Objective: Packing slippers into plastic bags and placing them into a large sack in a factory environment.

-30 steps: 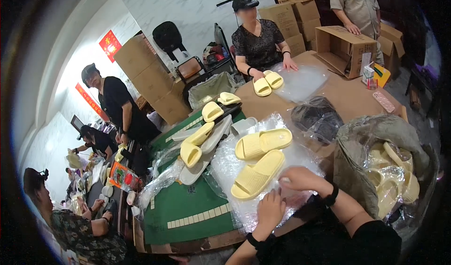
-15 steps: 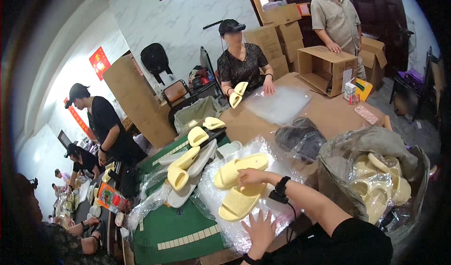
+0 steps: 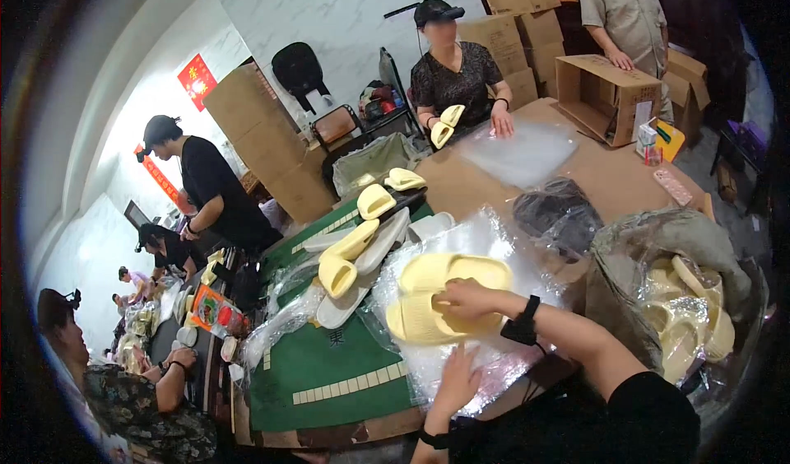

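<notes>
A pair of pale yellow slide slippers [image 3: 420,317] lies side by side on a stack of clear plastic bags [image 3: 415,377]. My right hand [image 3: 471,298] reaches over from the right, its fingers closed on the inner edge of the nearer slipper. Below that slipper, my left hand [image 3: 459,377] rests on the plastic with its fingers stretched out and holds nothing. A dark band with a small box sits on my right wrist.
More yellow slippers [image 3: 337,276] and grey slippers [image 3: 344,306] lie on the green mat [image 3: 329,415]. At right, a sack [image 3: 629,246] holds bagged yellow slippers. Across the table, a person [image 3: 457,77] holds yellow slippers beside plastic sheets [image 3: 518,153] and an open carton [image 3: 609,93].
The view has shifted, so the scene sits farther right. The two slippers now lie closer together and more level. My left hand's spread fingers have drawn together.
</notes>
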Demonstrator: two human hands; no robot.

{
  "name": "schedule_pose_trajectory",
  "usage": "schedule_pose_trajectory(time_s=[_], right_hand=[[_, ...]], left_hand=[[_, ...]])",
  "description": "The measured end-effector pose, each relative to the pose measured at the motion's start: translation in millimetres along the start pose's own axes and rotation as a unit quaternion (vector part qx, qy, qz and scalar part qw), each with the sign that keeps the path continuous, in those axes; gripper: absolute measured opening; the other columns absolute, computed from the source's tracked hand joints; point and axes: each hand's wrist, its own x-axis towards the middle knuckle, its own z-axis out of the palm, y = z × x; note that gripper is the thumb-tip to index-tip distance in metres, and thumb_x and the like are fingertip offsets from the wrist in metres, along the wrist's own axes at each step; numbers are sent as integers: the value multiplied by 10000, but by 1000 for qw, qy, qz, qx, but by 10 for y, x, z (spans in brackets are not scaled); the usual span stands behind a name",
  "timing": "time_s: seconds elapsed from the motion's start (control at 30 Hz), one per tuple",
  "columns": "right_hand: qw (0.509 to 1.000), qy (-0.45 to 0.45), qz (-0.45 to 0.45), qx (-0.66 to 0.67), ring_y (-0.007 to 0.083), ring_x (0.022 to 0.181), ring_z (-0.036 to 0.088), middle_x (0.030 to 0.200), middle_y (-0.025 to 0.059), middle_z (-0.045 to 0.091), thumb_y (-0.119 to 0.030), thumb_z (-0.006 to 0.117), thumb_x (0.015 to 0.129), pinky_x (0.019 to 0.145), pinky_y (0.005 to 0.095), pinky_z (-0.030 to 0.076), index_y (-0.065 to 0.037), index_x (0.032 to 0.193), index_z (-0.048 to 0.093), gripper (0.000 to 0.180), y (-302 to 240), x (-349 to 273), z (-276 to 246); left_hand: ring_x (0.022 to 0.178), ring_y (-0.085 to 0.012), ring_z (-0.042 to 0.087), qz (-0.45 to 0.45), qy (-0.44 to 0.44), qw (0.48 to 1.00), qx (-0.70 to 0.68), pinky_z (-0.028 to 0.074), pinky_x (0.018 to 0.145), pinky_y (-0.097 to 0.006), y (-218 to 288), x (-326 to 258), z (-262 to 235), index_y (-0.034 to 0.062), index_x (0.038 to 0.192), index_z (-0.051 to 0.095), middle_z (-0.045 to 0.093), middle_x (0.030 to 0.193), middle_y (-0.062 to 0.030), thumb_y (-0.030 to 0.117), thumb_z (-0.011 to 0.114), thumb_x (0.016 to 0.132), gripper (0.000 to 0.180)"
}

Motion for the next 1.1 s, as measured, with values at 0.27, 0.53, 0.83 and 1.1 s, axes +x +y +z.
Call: schedule_pose_trajectory(time_s=[0.27,0.53,0.83,1.1], right_hand=[[936,47,160,310,174,901,526,1029,116,547,-252,574,876,799,303,426,-107,1371,370,555,-774,-763,-866],[912,-18,127,390,213,1146,460,1278,151,480,-284,616,856,972,310,352,10,1338,363,619,-893,-1095,-806],[926,13,78,370,127,957,486,1118,56,564,-219,634,862,798,275,421,-25,1304,446,518,-880,-1330,-721],[718,-120,141,672,164,1120,476,1275,90,501,-143,619,864,913,308,415,17,1333,384,549,-1136,-1502,-870]], left_hand=[[1071,-318,511,16,4,989,147,374,910,-485,47,-36,-132,162,1128,589,588,1136,-85,291,651,707,444],[1245,-315,383,-79,-90,938,-326,307,1010,-470,188,605,298,194,1253,511,434,1330,-136,294,576,806,463],[1177,-311,438,-1,-140,953,-268,343,976,-432,340,1052,624,165,1240,528,482,1263,-155,299,549,837,425],[1116,-307,487,-29,-44,976,-211,375,946,-399,137,917,301,140,1227,544,525,1204,-172,303,526,865,398]])
